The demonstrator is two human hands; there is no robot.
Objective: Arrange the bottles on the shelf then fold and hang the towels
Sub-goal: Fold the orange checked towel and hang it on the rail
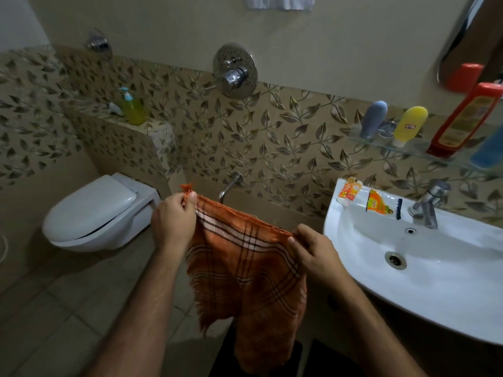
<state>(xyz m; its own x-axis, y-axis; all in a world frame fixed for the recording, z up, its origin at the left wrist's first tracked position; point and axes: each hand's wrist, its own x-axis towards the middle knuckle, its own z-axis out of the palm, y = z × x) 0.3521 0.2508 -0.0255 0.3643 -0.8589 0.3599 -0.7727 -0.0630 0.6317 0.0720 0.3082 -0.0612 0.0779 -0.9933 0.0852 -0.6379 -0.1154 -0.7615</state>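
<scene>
an orange checked towel (245, 270) with frayed edges hangs in mid-air, stretched by its top edge, its lower half drooping in folds. at two o'clock from it, on a glass shelf (408, 151), stand a grey bottle (374, 119), yellow bottle (409, 125), red bottle (462, 123) and blue bottle (488, 151), all leaning.
</scene>
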